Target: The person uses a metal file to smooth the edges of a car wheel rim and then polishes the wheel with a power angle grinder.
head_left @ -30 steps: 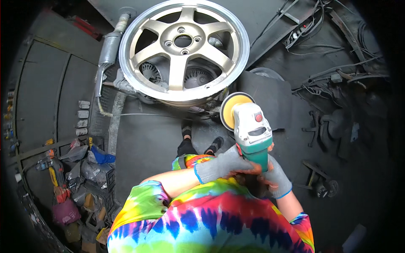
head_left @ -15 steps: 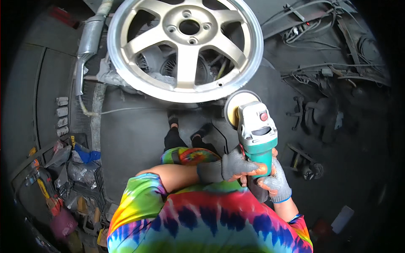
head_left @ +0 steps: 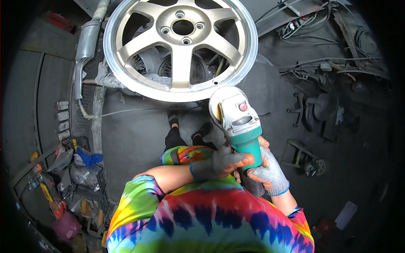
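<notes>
Big silver alloy wheel (head_left: 180,46) stands over dark floor (head_left: 139,139), spokes facing up at camera. Just below its lower right rim, a teal and grey angle polisher (head_left: 237,122) with yellow pad near the rim; contact can't tell. Left hand (head_left: 219,163), grey-orange glove, closed around polisher body from left. Right hand (head_left: 265,170), same glove, wrapped tight on rear handle. Clutter of tools (head_left: 63,185) lower left.
</notes>
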